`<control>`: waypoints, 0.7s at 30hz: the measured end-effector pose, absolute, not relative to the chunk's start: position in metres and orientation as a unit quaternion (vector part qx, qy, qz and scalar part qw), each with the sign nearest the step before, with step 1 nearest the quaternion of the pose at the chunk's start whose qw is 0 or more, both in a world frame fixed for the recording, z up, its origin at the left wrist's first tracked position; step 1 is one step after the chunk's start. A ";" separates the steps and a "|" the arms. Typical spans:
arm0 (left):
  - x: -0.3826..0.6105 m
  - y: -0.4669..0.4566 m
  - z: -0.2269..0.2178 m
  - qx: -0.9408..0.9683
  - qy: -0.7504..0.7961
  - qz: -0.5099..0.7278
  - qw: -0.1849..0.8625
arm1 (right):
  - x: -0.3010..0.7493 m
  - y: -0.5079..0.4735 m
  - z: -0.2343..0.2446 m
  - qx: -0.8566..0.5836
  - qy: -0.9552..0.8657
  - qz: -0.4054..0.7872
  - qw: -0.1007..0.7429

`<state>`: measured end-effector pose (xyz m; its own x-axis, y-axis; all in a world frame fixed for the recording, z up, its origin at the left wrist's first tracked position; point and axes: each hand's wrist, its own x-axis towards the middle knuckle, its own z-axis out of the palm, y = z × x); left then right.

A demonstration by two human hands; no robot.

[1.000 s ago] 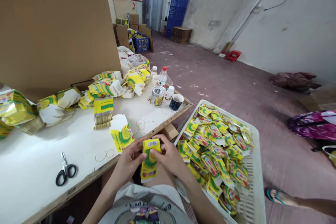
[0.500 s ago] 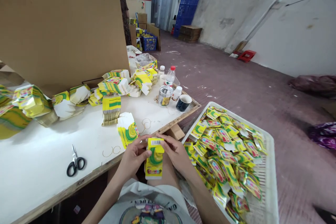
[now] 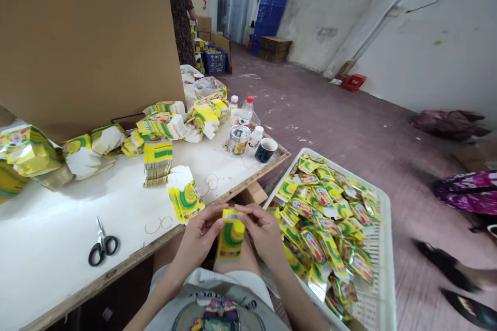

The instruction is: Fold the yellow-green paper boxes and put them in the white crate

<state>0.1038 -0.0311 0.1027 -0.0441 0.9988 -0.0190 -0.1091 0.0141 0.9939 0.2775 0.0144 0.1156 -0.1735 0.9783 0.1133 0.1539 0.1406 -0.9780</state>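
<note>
Both my hands hold one small yellow and green carton (image 3: 231, 234) upright over my lap, just off the table's front edge. My left hand (image 3: 202, 235) grips its left side with the thumb on the front. My right hand (image 3: 262, 232) pinches the top right corner, near the barcode flap. A short stack of flat cartons (image 3: 185, 197) lies on the white table (image 3: 58, 232) just beyond my left hand. To my right, a white plastic tray (image 3: 382, 269) holds several yellow and green sachets (image 3: 326, 222).
Scissors (image 3: 101, 244) and rubber bands (image 3: 157, 226) lie on the table. Piles of folded cartons (image 3: 157, 129), a tall cardboard sheet (image 3: 85, 36), bottles, a jar (image 3: 237, 139) and a dark cup (image 3: 266, 150) stand farther back. A person (image 3: 180, 8) stands beyond; someone's feet (image 3: 446, 269) are at right.
My hands have turned the carton a little, so its top now tilts away. The camera view has shifted, and a standing person has come into sight at the back.
</note>
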 end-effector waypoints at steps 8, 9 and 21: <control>0.047 -0.029 0.070 0.483 0.679 0.486 0.264 | 0.389 0.047 0.127 -0.686 -0.605 -0.033 0.402; 0.041 -0.029 0.063 0.493 0.698 0.462 0.238 | 0.384 0.048 0.123 -0.683 -0.612 0.005 0.397; 0.043 -0.033 0.033 0.514 0.684 0.428 0.292 | 0.169 0.049 0.041 -0.505 -0.666 0.446 0.321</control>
<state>0.0432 -0.0325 0.0331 -0.3014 0.9526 0.0405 0.4522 0.1054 0.8857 0.1693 0.0489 0.0407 -0.2848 0.9583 -0.0224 0.3863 0.0933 -0.9177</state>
